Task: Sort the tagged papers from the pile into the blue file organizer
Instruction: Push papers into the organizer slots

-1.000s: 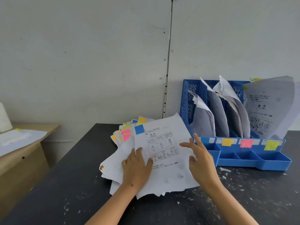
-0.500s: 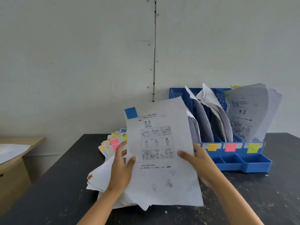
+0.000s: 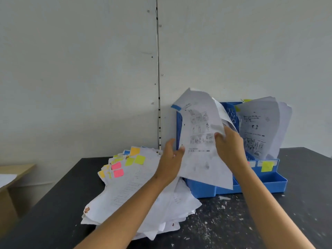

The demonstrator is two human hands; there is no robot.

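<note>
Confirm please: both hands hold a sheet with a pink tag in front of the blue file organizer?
Not quite. In the head view, the sheet held by the left hand and right hand before the blue file organizer has a blue tag, not pink.

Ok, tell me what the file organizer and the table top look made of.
The file organizer: moulded plastic, smooth blue with a slight sheen; its upright dividers have punched slots. The table top: a hard matte black surface, maybe laminate or painted board, scuffed with white flecks; the exact material can't be told.

Pale wall (image 3: 80,69), vertical seam (image 3: 158,69); black table (image 3: 305,177); wooden desk (image 3: 16,169) left.
</note>
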